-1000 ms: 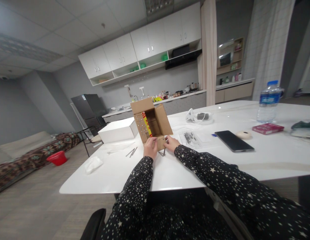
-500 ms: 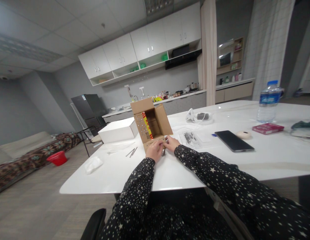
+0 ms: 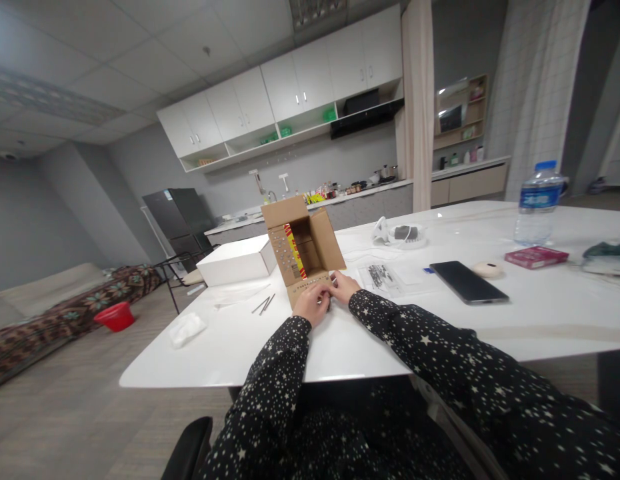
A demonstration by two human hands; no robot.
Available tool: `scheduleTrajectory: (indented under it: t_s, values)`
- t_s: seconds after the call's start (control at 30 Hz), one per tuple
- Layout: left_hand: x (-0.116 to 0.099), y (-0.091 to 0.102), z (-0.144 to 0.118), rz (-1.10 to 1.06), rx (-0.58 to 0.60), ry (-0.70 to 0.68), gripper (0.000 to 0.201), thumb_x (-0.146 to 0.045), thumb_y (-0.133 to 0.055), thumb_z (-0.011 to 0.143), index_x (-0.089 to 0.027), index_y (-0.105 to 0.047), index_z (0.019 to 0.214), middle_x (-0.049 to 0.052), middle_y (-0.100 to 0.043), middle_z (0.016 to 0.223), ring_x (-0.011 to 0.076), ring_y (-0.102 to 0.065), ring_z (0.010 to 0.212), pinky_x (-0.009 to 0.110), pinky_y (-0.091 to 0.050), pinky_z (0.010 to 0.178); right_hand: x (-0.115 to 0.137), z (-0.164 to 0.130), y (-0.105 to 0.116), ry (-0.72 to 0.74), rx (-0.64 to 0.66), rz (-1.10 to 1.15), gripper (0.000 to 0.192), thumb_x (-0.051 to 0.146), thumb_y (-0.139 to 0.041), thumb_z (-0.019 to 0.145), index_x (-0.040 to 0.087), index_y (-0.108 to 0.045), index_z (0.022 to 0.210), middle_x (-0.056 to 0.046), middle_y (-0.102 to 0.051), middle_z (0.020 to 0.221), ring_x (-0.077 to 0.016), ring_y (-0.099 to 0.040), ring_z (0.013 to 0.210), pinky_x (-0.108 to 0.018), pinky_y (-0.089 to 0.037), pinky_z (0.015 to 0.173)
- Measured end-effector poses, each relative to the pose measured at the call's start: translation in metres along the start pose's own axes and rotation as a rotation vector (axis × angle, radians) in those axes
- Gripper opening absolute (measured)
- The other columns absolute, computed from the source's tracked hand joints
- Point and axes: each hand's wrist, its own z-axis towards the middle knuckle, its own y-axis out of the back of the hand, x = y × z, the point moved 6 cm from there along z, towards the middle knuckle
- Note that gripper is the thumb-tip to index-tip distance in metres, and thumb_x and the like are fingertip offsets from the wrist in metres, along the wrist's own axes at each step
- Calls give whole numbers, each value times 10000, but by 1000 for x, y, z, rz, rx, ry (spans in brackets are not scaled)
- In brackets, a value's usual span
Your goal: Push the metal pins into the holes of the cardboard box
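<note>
1. The counter (image 3: 360,353) is white and glossy; the cardboard box (image 3: 328,241) stands on it, flaps spread, its opening toward the wearer.
2. Beyond the cardboard box, white cupboards (image 3: 280,87) hang on a grey wall, with a dark refrigerator (image 3: 173,213) farther to the left.
3. Well to the box's left, a red basin (image 3: 115,317) sits on the floor beside a patterned couch cover (image 3: 125,287).
4. A yellow-and-red strip (image 3: 295,251) lies along the box's left flap, with small pale pieces (image 3: 281,247) scattered on that flap.
5. A closed white carton (image 3: 235,262) stands just left of the box; thin dark rods (image 3: 263,305) lie nearer the wearer.
6. Right of the box, a clear packet (image 3: 383,276) shows dark pieces or print; I cannot tell which. Farther right is a capped water bottle (image 3: 535,223).
7. At the box's front flap (image 3: 296,293), the left hand (image 3: 311,304) and right hand (image 3: 345,288) meet, fingers curled; whether they pinch anything is hidden, so I cannot tell.
</note>
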Motion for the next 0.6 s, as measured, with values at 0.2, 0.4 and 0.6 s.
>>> scheduleTrajectory:
  t_s: [0.2,0.4,0.6]
  values:
    - [0,-1,-1,-37,-12,-19,147,-109,-503,793,-174,-605,876,26,-596,807,111,-580,714,236,-538,663,1,-1,1,-1,3,23,327,455,-574,807,216,-532,1027,-23,-690,900,-186,-619,836,-257,-358,683]
    - [-4,0,0,-42,15,-12,149,-94,-498,770,-169,-602,845,27,-593,801,113,-570,714,242,-528,672,-1,0,0,-1,3,23,298,402,-576,797,216,-531,1026,-22,-690,901,-193,-618,837,-261,-358,680]
    - [-6,-2,-1,-23,56,-23,191,-99,-493,769,-171,-630,881,32,-605,803,126,-575,732,259,-515,699,1,-2,2,1,5,29,285,338,-569,781,211,-533,1034,-18,-689,889,-191,-616,835,-259,-356,674]
